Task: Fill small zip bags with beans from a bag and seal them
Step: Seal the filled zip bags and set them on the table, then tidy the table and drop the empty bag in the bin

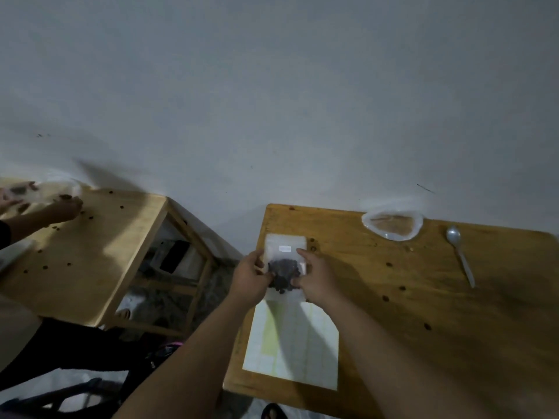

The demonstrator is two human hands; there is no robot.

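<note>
You grip a small zip bag (286,249) by both sides over the table (423,297).
Your left hand (250,278) and right hand (318,278) pinch its edges with curled fingers. The dark beans (284,275) sit between your fingertips. The open plastic bag (392,226) and the spoon (459,255) lie well beyond your right fingers.

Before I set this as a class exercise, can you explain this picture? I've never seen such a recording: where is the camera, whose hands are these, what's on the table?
No machine here: one camera, worn on a person's head, looks down at their own hands. The left hand and right hand both grip a small zip bag holding dark beans. On the wooden table lie a paper sheet, a spoon, an open plastic bag and loose beans. At a second table, left, another person's hand shows.
</note>
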